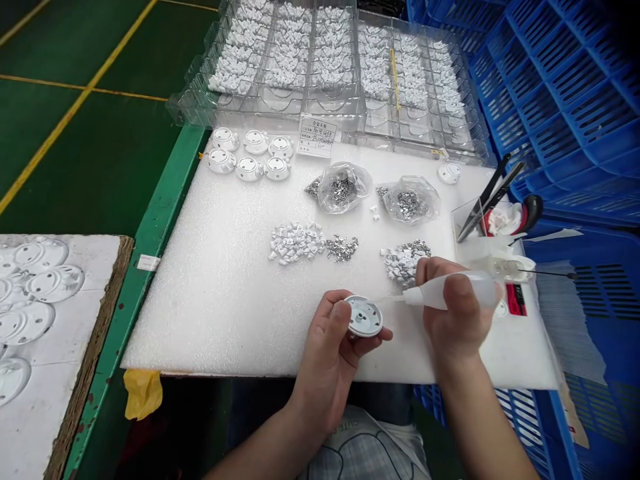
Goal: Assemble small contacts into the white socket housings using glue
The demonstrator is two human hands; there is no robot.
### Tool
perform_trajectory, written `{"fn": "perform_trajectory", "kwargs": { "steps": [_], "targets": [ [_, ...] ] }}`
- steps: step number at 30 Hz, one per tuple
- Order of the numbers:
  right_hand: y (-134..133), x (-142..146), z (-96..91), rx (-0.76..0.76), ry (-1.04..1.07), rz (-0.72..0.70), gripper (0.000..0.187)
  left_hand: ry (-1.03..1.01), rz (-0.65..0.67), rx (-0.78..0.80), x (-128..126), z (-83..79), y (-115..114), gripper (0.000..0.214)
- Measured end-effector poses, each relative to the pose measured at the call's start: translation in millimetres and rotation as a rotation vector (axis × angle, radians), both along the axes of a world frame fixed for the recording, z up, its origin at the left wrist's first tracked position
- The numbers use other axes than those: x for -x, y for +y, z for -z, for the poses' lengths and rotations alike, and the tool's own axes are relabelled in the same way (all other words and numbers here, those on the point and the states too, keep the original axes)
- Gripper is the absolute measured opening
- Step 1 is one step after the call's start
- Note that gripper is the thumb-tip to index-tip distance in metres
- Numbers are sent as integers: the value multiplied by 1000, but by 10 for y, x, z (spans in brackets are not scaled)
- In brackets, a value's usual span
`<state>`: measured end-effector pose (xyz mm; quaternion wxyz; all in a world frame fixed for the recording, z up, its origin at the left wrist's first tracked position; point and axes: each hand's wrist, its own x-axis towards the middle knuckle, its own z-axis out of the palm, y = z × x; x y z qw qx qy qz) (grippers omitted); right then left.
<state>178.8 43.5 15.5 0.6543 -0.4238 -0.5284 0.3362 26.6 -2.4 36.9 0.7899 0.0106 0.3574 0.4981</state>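
Note:
Between the thumb and fingers of my left hand (pixel 333 347) is a round white part (pixel 365 317), its hollow side with small holes and a centre post facing up. My right hand (pixel 457 313) grips a white squeeze bottle (pixel 450 291), tipped sideways. The bottle's thin nozzle points left, its tip at the upper right rim of the part; whether they touch I cannot tell. Beyond my hands lie a pile of small white pieces (pixel 297 243), a heap of small metal pieces (pixel 343 248), and a mixed pile (pixel 404 263) partly behind my right hand.
Two plastic bags (pixel 345 189) of metal bits and several finished-looking white parts (pixel 250 169) stand farther back. Clear trays (pixel 330 107) line the far edge. At right are a holder with tweezers (pixel 483 200) and blue crates (pixel 560 100). More white discs (pixel 55 283) lie at left.

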Motion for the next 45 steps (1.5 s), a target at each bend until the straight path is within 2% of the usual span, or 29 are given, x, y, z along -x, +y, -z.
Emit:
{"fn": "perform_trajectory", "kwargs": {
  "steps": [9,20,26,31,37,45],
  "targets": [
    [9,11,52,-13,-62,37,59,0,7,-18,8,21,-18,47],
    [-9,22,18,22,-97,27,59,-7,14,-37,14,17,-12,44],
    [14,8,63,-45,-62,5,58,-4,16,-32,7,11,-7,45],
    [0,18,50,14,-84,24,58,0,13,-36,10,6,-12,46],
    [3,7,70,9,-100,50,59,3,17,-31,7,1,-18,46],
    [30,-10,81,-47,-81,-16,55,4,27,-43,5,-9,-7,44]
  ]
}}
